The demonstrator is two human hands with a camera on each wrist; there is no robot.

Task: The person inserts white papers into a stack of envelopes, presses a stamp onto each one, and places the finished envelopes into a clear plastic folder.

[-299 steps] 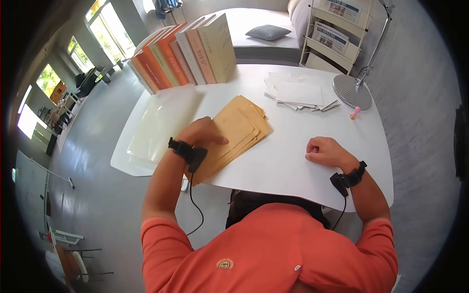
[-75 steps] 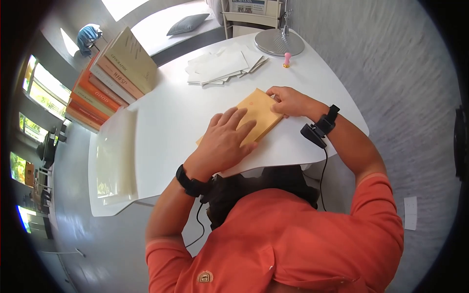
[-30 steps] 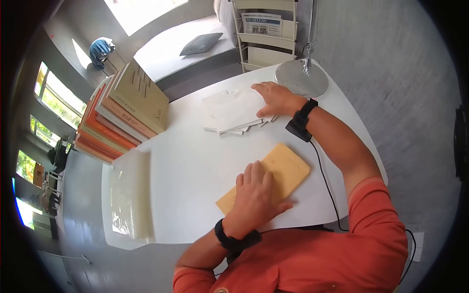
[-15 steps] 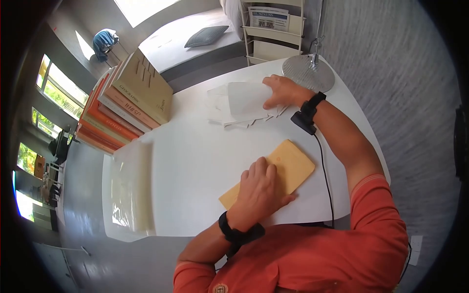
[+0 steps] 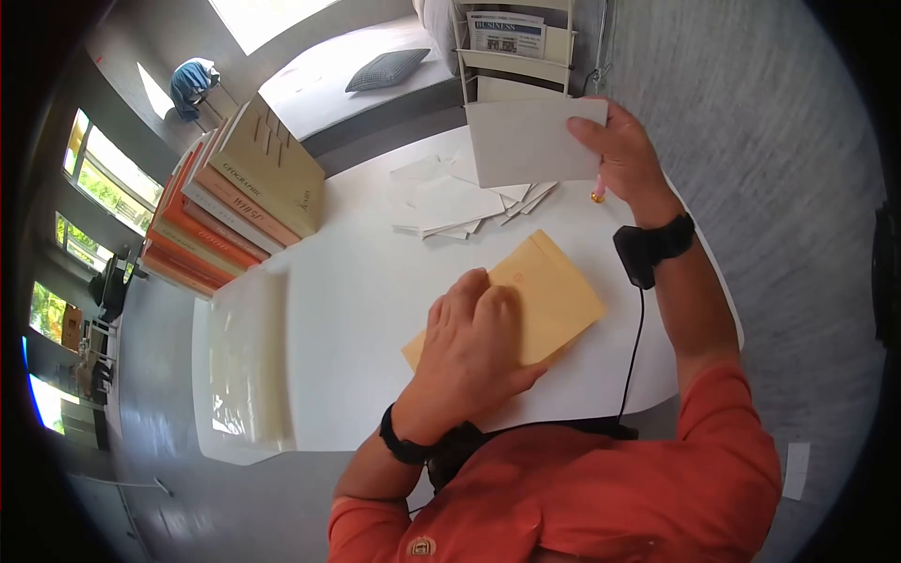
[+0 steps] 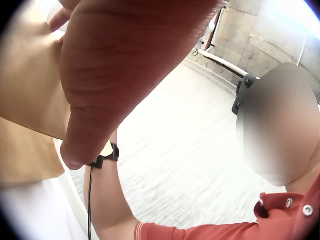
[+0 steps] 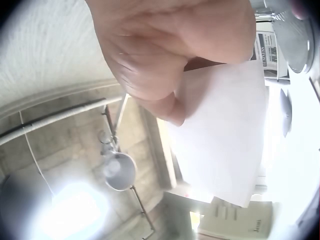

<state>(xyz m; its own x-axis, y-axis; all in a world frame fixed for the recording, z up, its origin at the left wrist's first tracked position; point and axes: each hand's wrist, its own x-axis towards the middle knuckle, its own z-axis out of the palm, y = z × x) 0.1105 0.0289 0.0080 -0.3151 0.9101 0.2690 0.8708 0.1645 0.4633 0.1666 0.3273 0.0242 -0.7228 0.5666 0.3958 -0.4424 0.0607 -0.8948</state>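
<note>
My left hand (image 5: 465, 352) grips the top of a stack of brown kraft envelopes (image 5: 556, 305) near the front edge of the table, fingers bent over them and thumb along the near edge. In the left wrist view the upper kraft envelope (image 6: 32, 82) bows up above another one. My right hand (image 5: 631, 159) holds up a white envelope (image 5: 526, 145) by its right end, thumb on the near face. In the right wrist view the white envelope (image 7: 220, 130) hangs from the fingers. Behind it a loose pile of white envelopes (image 5: 436, 202) lies on the table.
A row of upright books (image 5: 267, 178) stands at the back left. A clear plastic sleeve (image 5: 249, 366) lies along the left edge of the table (image 5: 347, 375). A small pink figure (image 5: 599, 191) shows by my right wrist. Behind stands a newspaper rack (image 5: 511, 61).
My right hand has lifted the white envelope off the pile and brought it up to the right. My left hand stays on the kraft envelopes, its fingers more bent, and the top one has shifted.
</note>
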